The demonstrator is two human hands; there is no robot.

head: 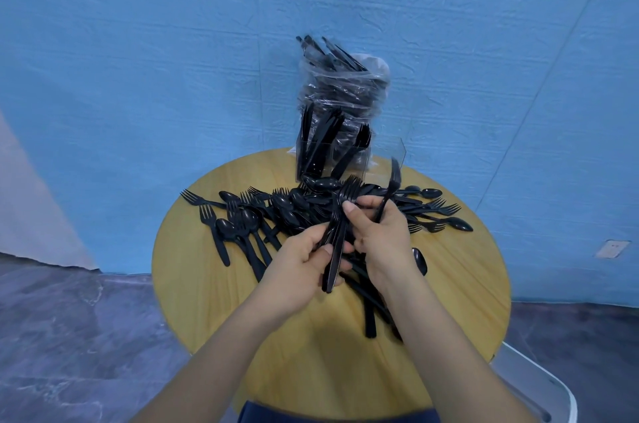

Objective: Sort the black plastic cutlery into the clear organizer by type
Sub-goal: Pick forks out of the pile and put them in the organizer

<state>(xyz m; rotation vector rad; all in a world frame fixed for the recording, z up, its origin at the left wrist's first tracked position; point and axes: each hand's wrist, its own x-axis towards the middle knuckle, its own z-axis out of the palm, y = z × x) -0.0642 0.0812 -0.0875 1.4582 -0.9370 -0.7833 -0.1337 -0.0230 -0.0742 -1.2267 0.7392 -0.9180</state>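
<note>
A heap of black plastic forks and spoons (276, 211) covers the far half of a round wooden table (214, 301). My left hand (301, 263) grips a bundle of forks (337, 239) by the handles, tines pointing away. My right hand (377, 232) pinches the same bundle near its necks with the thumb, and its fingers hold a single fork (390, 187) upright. The clear organizer (383, 159) stands at the table's far edge; its left compartments hold upright cutlery (318, 142), while the right compartment looks empty.
A clear plastic bag of black cutlery (339, 87) leans against the blue wall behind the organizer. More loose pieces (370, 312) lie under my right wrist. A white chair (539, 388) stands at the lower right, beside the table.
</note>
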